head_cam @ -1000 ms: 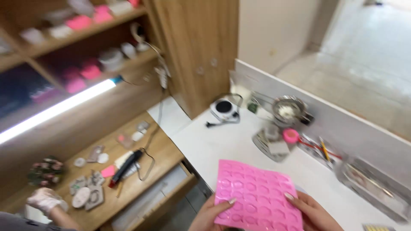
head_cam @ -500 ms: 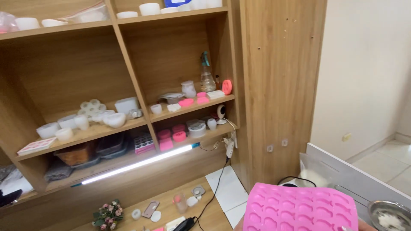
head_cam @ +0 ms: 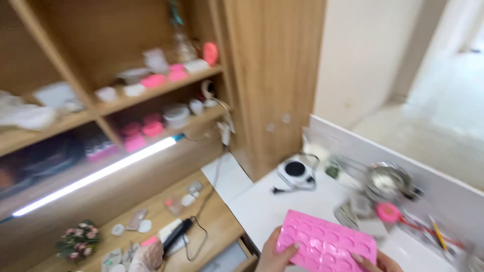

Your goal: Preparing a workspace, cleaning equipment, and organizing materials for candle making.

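Observation:
A pink silicone mold tray with several round cavities is held flat over the white table at the bottom of the head view. My left hand grips its left edge with the thumb on top. My right hand holds its lower right corner, mostly cut off by the frame edge.
A small white hot plate with a black cord sits behind the tray. A metal pot and a pink lid lie to the right. Wooden shelves hold pink and white molds. Another person's gloved hand rests on the lower wooden desk.
The view swung up to the shelves and has come back down toward the white table. The pink tray stays in both hands and now sits lower in the frame.

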